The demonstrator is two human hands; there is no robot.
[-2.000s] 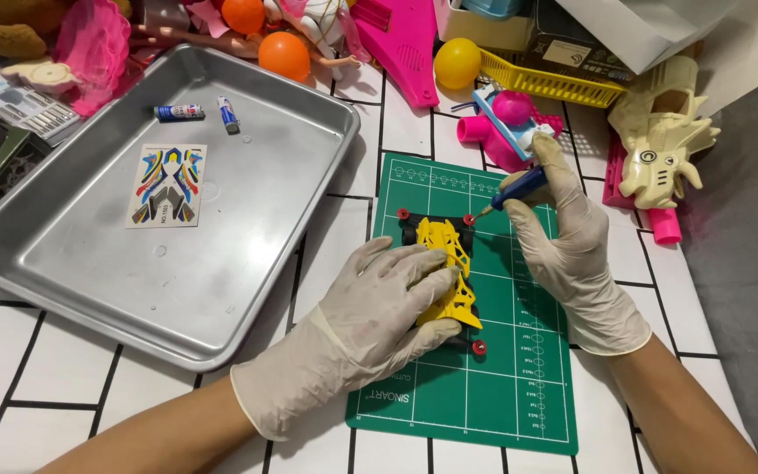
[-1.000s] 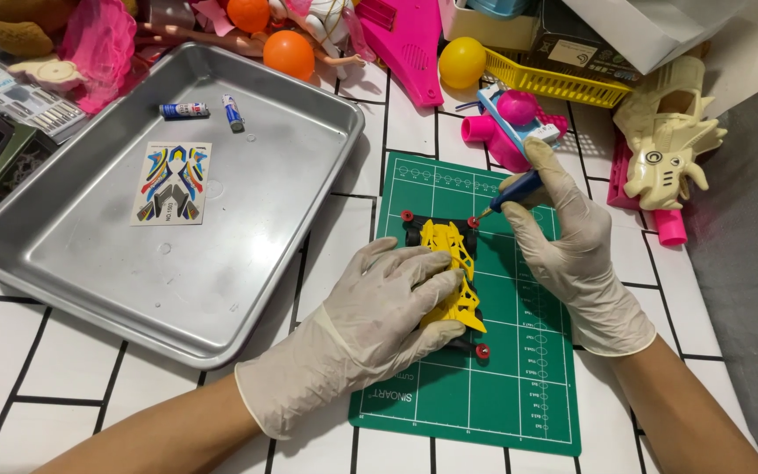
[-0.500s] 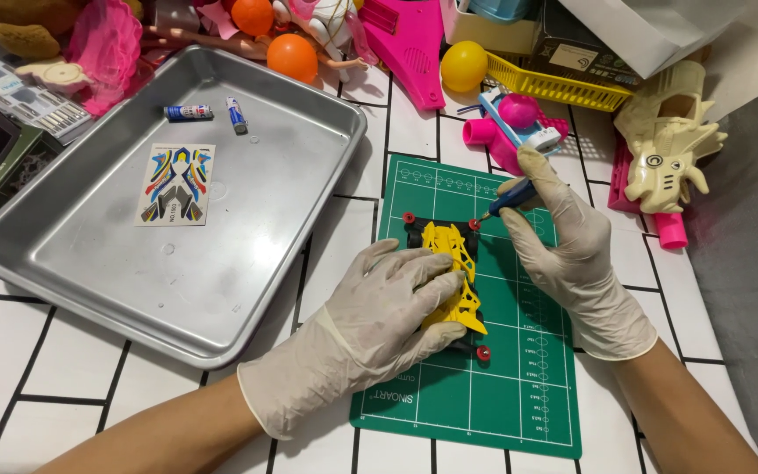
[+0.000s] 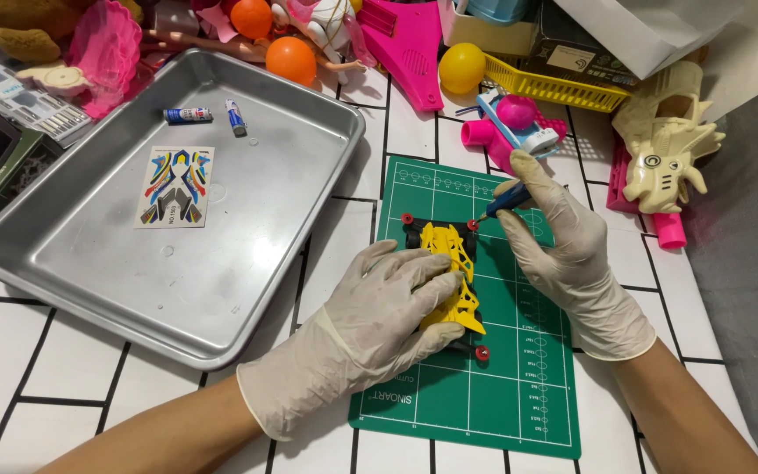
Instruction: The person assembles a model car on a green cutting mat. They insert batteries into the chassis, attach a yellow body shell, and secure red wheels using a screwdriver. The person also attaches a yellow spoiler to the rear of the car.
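left hand (image 4: 388, 303), gloved, pressed flat over the yellow toy car (image 4: 452, 272), clamped on its body and pinning it to the green cutting mat (image 4: 502, 386). right hand (image 4: 563, 246), gloved too, closed around a blue-handled screwdriver (image 4: 504, 202), tip set at the red front roller (image 4: 473, 226) just ahead of the left fingertips. compared with two seconds ago: hardly shifted at all; same grip, same pin, screwdriver lowered a little and brought closer onto the roller's screw. judged as fine turning work in progress at that front corner, with the car kept steady rather than moved. left of the left hand, a metal tray (image 4: 247, 290) holding a sticker sheet (image 4: 175, 186) and two small tubes (image 4: 188, 114). beyond the right hand, a pink toy (image 4: 519, 123), a yellow ball (image 4: 461, 68) and a cream toy blaster (image 4: 664, 145).
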